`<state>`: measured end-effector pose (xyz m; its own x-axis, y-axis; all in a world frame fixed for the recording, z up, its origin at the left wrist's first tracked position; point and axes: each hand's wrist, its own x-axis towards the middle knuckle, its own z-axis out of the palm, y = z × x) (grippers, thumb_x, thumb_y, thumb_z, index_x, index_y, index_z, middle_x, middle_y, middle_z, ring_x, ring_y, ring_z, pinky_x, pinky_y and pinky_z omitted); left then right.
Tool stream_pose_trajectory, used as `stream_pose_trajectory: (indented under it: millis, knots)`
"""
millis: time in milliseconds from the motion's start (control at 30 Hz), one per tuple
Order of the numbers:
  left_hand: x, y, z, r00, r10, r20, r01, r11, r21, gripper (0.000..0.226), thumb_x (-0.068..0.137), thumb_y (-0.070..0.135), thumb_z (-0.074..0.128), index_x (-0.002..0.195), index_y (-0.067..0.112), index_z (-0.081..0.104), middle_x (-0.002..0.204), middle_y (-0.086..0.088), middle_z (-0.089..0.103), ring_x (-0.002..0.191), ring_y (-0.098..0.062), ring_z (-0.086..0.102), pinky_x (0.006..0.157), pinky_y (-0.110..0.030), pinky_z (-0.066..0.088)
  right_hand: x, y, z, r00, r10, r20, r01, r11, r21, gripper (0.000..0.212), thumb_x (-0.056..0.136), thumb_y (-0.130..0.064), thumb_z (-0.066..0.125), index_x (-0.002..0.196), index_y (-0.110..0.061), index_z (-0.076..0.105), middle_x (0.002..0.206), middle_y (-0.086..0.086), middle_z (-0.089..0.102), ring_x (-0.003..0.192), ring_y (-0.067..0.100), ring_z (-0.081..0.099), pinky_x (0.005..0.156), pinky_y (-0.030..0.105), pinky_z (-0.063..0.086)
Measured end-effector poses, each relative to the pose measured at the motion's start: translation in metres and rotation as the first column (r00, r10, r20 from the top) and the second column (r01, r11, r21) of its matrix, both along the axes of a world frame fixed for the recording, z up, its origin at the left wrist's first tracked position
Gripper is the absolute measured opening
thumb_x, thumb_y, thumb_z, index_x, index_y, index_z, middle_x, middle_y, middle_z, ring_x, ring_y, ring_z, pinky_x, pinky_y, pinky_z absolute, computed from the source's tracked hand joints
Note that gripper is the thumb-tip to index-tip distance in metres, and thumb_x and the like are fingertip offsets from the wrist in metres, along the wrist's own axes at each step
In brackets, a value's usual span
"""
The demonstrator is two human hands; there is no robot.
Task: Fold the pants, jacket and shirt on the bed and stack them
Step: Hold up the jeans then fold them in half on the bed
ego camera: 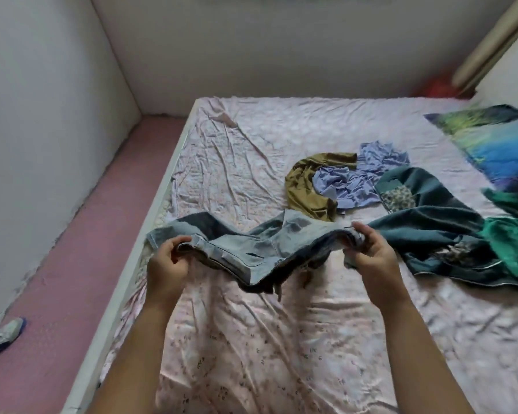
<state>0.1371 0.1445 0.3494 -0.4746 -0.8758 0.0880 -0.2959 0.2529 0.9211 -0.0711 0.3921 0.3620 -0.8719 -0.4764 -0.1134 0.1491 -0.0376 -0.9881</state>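
Now both hands are gripping the jeans [251, 249] by the waistband, left hand [168, 264] and right hand [368, 255] curling round opposite ends, denim sagging between them above the bed [251, 339].

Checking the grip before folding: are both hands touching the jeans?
Touching. The head view shows the left hand and right hand each gripping one end of the jeans, fingers curled round the denim.

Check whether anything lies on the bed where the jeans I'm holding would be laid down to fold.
Nothing visible does. The left hand and right hand grip the jeans above bare sheet. The dark green jacket lies close by on the right, the olive garment and blue shirt farther back.
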Motion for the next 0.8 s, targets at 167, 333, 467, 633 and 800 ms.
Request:
stream_pose_trajectory:
  millis: [167,333,467,633,800]
  knots:
    - [-0.03,-0.003,0.07,0.993,0.102,-0.066,-0.118,0.944,-0.309,0.026,0.077,-0.013,0.054,0.094,0.002,0.068,0.086,-0.009,0.066,0.079,-0.02,0.056,0.067,-0.021,0.036,-0.031,0.001,0.059,0.918,-0.092,-0.386,0.142,0.985,0.1,0.033,0.08,0.009,0.061,0.112,0.0,0.058,0.087,-0.009,0.07,0.074,-0.003,0.063,0.071,0.011,0.05]
    - [-0.051,-0.032,0.121,0.959,0.24,-0.153,-0.284,0.826,-0.487,0.011,0.082,0.002,0.061,0.09,0.003,0.068,0.093,-0.02,0.058,0.091,-0.037,0.052,0.08,-0.043,0.044,-0.053,-0.011,0.12,0.624,-0.247,-0.741,0.444,0.893,0.076,0.024,0.074,-0.012,0.054,0.089,-0.009,0.071,0.074,-0.002,0.058,0.076,0.025,0.058,0.066,0.018,0.037]
    - [-0.074,-0.039,0.174,0.964,0.108,-0.244,-0.208,0.875,-0.436,0.004,0.089,0.003,0.053,0.092,0.003,0.056,0.091,-0.015,0.059,0.085,-0.031,0.054,0.069,-0.031,0.037,-0.078,-0.029,0.163,0.544,-0.361,-0.757,0.569,0.822,0.017,0.026,0.081,-0.011,0.049,0.093,0.003,0.067,0.096,0.025,0.051,0.089,0.038,0.052,0.075,0.025,0.031]
    - [-0.087,-0.04,0.262,0.858,0.105,-0.503,-0.369,0.807,-0.461,0.009,0.091,0.003,0.051,0.095,-0.004,0.052,0.085,-0.009,0.053,0.079,-0.02,0.047,0.065,-0.023,0.03,-0.098,-0.035,0.247,0.411,-0.447,-0.795,0.56,0.812,-0.167,0.014,0.089,0.0,0.048,0.098,0.001,0.06,0.086,0.019,0.062,0.079,0.029,0.055,0.066,0.026,0.028]
    - [-0.1,-0.06,0.286,0.927,0.101,-0.362,-0.289,0.807,-0.515,0.015,0.09,0.01,0.055,0.093,-0.004,0.052,0.088,-0.023,0.062,0.081,-0.035,0.057,0.067,-0.035,0.04,-0.116,-0.037,0.256,0.423,-0.308,-0.852,0.575,0.818,-0.01,0.014,0.092,-0.005,0.047,0.096,-0.001,0.059,0.084,0.023,0.064,0.078,0.038,0.059,0.064,0.03,0.028]
